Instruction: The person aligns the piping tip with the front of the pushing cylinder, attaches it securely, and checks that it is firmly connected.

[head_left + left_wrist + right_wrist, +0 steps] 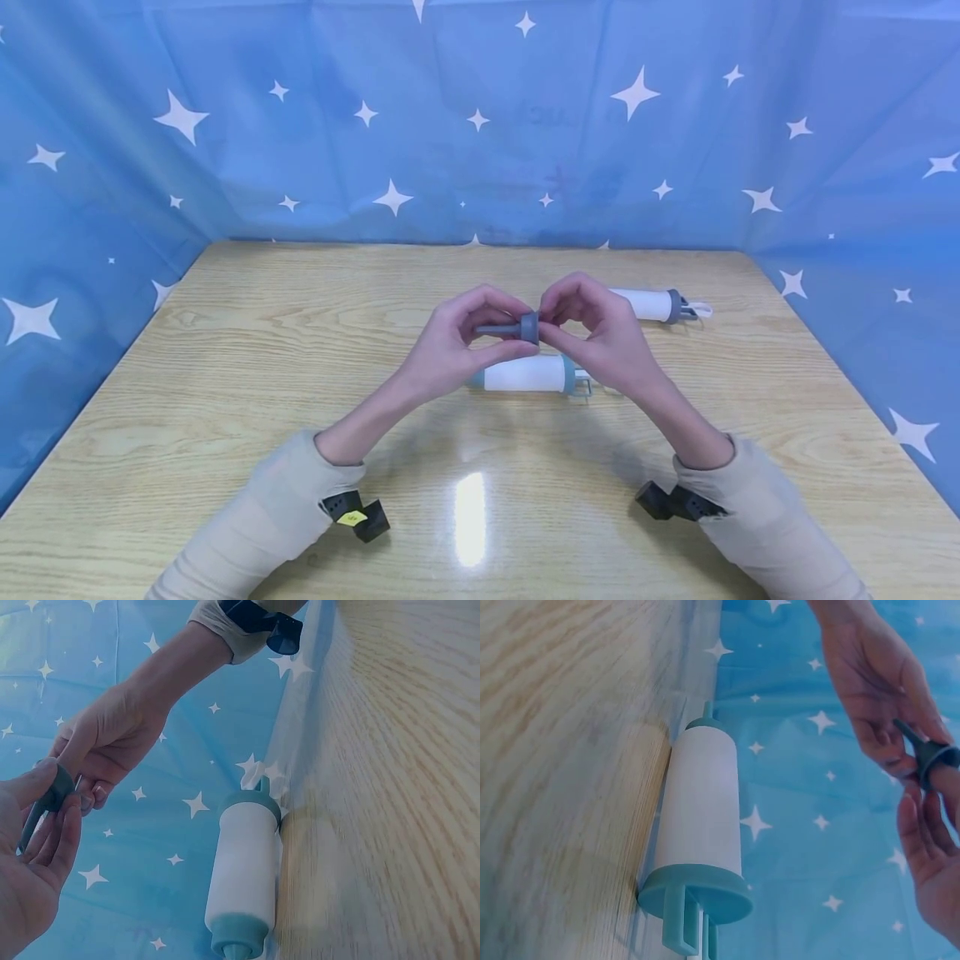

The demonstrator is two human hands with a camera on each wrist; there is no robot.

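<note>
A small dark grey nozzle cap (529, 328) with a thin spout pointing left is held above the table. My left hand (480, 329) pinches its rim between thumb and fingers. On the cap's open side, my right hand (596, 333) has its fingertips at the rim; in the right wrist view a fingertip reaches into the cap (934, 759). Below the hands, a white tube with teal ends (525, 374) lies on its side on the table; its teal nozzle end shows in the left wrist view, its teal handle end in the right wrist view.
A second white tube with a dark grey end (651, 305) lies behind my right hand, partly hidden by it. The wooden table (225, 350) meets a blue curtain with white stars (465, 150) at the back and sides.
</note>
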